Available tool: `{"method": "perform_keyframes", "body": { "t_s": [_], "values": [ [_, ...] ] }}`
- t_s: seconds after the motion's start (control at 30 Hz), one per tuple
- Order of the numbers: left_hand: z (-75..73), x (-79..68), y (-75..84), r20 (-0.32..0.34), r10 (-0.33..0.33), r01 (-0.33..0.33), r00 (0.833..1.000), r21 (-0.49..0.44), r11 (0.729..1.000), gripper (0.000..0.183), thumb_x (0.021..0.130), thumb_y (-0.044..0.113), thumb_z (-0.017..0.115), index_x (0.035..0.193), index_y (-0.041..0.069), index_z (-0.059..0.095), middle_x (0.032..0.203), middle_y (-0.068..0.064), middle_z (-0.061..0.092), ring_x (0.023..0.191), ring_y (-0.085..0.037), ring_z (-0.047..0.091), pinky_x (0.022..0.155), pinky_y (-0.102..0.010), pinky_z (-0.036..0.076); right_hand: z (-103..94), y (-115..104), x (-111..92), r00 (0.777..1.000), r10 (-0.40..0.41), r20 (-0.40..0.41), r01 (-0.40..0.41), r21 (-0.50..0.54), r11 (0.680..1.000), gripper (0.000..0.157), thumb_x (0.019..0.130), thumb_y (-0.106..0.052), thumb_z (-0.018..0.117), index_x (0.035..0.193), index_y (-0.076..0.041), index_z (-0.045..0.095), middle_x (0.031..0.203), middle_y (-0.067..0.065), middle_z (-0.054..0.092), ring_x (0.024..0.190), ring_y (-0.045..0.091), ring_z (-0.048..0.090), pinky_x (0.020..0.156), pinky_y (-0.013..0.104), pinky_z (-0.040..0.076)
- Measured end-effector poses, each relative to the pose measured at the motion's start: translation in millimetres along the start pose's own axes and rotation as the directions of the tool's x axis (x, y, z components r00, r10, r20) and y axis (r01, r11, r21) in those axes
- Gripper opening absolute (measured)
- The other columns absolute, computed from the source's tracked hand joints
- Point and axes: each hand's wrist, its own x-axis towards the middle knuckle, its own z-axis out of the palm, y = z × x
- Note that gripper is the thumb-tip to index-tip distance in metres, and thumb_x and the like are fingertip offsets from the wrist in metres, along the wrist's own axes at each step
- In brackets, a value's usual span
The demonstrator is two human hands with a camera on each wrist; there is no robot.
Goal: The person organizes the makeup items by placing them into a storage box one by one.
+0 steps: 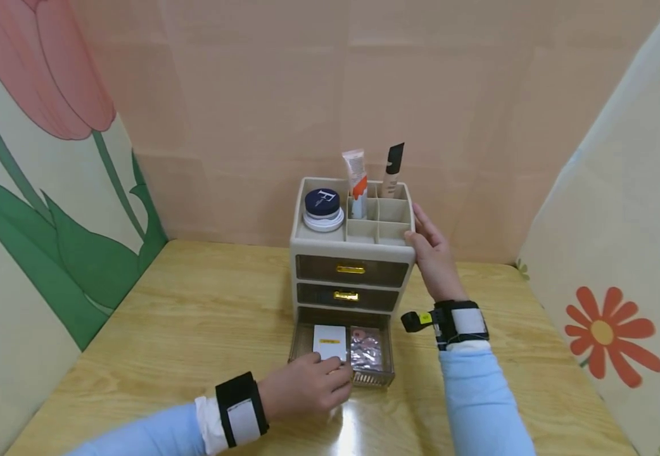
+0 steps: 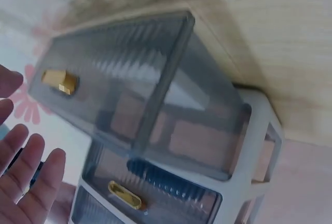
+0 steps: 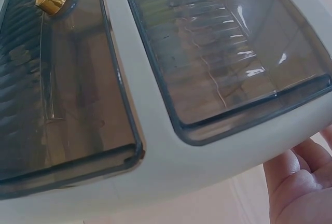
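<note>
A cream cosmetics organizer [image 1: 353,249] with smoky see-through drawers stands on the table. Its bottom drawer [image 1: 375,379] is pulled out, with a white box [image 1: 330,340] and a shiny flat packet [image 1: 366,348] inside. Just in front of that drawer is my left hand [image 1: 311,384]. In the left wrist view its fingers [image 2: 31,177] are spread and relaxed, apart from the gold handle [image 2: 59,81]. My right hand [image 1: 436,256] holds the organizer's upper right side, thumb at the top rim. The right wrist view catches part of that hand [image 3: 303,180] against the side.
On top of the organizer sit a dark-lidded jar [image 1: 322,209], a pink and white tube [image 1: 357,180] and a black-capped tube [image 1: 393,171]. Two upper drawers with gold handles [image 1: 350,269] are closed. A peach backdrop [image 1: 239,126] stands behind the wooden table [image 1: 204,304].
</note>
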Motion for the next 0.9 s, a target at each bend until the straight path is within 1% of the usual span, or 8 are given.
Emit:
{"method": "perform_keyframes", "body": {
  "t_s": [0.07,0.17,0.23,0.3,0.4,0.5,0.63,0.9],
  "values": [
    [2.4,0.2,5.1,-0.014,0.012,-0.012,1.0,0.005,1.0,0.013,0.093,0.019,0.059,0.101,0.023,0.068,0.106,0.009,0.064,0.09,-0.007,0.059,0.061,-0.016,0.049,0.1,-1,0,1.0,-0.001,-0.002,0.001,-0.001,1.0,0.051,0.101,-0.032,0.05,0.147,-0.047,0.035,0.156,-0.004,0.029,0.137,0.03,0.036,0.105,0.056,0.035],
    [6.9,2.2,10.8,-0.061,0.043,-0.043,0.997,0.012,0.999,0.015,0.094,0.017,0.057,0.099,0.024,0.069,0.105,0.009,0.064,0.094,-0.008,0.059,0.06,-0.016,0.048,-0.1,-1,0,1.0,-0.004,-0.002,0.004,0.005,1.0,0.052,0.101,-0.032,0.05,0.148,-0.046,0.034,0.157,-0.005,0.029,0.137,0.03,0.036,0.105,0.056,0.035],
    [10.0,3.4,15.3,-0.06,0.06,-0.059,0.996,0.017,0.998,0.017,0.094,0.017,0.055,0.1,0.025,0.069,0.107,0.01,0.064,0.098,-0.008,0.059,0.059,-0.016,0.046,-0.8,0,1,1.0,-0.006,-0.004,0.006,0.006,1.0,0.051,0.101,-0.032,0.05,0.147,-0.048,0.034,0.157,-0.005,0.029,0.137,0.03,0.035,0.105,0.055,0.035],
    [14.2,3.9,19.8,-0.062,0.078,-0.077,0.995,0.018,0.997,0.02,0.094,0.016,0.054,0.101,0.026,0.07,0.109,0.009,0.065,0.1,-0.009,0.058,0.058,-0.016,0.043,-0.8,0,1,1.0,-0.007,-0.003,0.007,0.01,1.0,0.052,0.101,-0.032,0.05,0.148,-0.046,0.033,0.157,-0.005,0.029,0.137,0.03,0.035,0.105,0.055,0.035],
    [20.4,3.2,25.4,-0.048,0.091,-0.09,0.995,0.023,0.996,0.023,0.093,0.016,0.054,0.104,0.027,0.071,0.114,0.008,0.065,0.102,-0.01,0.058,0.059,-0.017,0.044,-0.4,0,1,1.0,-0.003,0.0,0.003,0.017,1.0,0.052,0.101,-0.03,0.049,0.148,-0.046,0.033,0.157,-0.005,0.029,0.137,0.03,0.035,0.105,0.055,0.034],
    [25.2,2.6,27.9,-0.034,0.095,-0.094,0.995,0.03,0.995,0.025,0.093,0.015,0.053,0.106,0.026,0.072,0.116,0.006,0.064,0.105,-0.012,0.058,0.06,-0.018,0.045,-0.4,0,2,1.0,0.002,0.007,-0.002,0.028,1.0,0.054,0.101,-0.026,0.048,0.151,-0.041,0.031,0.157,-0.004,0.028,0.137,0.03,0.035,0.106,0.055,0.034],
    [26.9,1.8,29.3,0.027,0.085,-0.086,0.996,0.044,0.995,0.023,0.092,0.018,0.054,0.107,0.025,0.071,0.119,0.006,0.063,0.111,-0.013,0.056,0.062,-0.019,0.046,-1.2,1,3,1.0,0.006,0.01,-0.006,0.032,0.999,0.055,0.102,-0.024,0.046,0.153,-0.037,0.029,0.157,-0.002,0.027,0.137,0.031,0.035,0.106,0.055,0.033],
    [32.5,0.9,30.1,0.054,0.091,-0.095,0.994,0.092,0.991,0.022,0.094,0.02,0.051,0.102,0.024,0.071,0.118,0.004,0.066,0.114,-0.014,0.056,0.064,-0.02,0.047,0.2,3,3,1.0,-0.022,0.004,0.021,0.038,0.999,0.051,0.102,-0.026,0.048,0.148,-0.045,0.035,0.156,-0.005,0.03,0.136,0.028,0.037,0.105,0.054,0.035]
  ]
}}
